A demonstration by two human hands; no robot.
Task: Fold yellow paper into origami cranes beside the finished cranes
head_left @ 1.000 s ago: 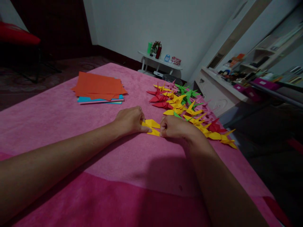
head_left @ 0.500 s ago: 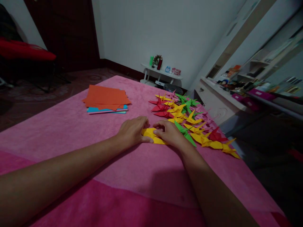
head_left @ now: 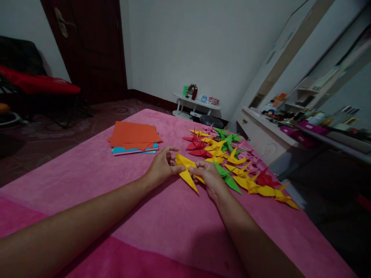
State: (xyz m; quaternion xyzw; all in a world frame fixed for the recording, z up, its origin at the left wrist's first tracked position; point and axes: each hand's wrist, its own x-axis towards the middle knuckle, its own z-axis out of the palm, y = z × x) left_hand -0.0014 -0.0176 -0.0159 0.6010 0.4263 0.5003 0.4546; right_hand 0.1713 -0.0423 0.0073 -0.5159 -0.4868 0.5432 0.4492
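Note:
Both my hands hold a folded yellow paper piece [head_left: 186, 172] just above the pink cloth [head_left: 87, 170]. My left hand [head_left: 162, 166] pinches its left edge, fingers curled. My right hand [head_left: 208, 175] grips its right side, fingers closed over it. The piece's pointed tips stick out up-left and down toward me. Right of my hands lies a spread of folded paper cranes [head_left: 232, 158] in yellow, red, green and pink, one green crane touching my right wrist.
A stack of flat sheets [head_left: 133, 137], orange on top with blue and pink below, lies at the back left of the cloth. A dark door, a red seat, a small white shelf [head_left: 197, 104] and a cluttered dresser [head_left: 275, 127] stand beyond.
The yellow piece lay pressed flat on the cloth under both hands; now it is lifted and held between my fingers. The camera has tilted upward.

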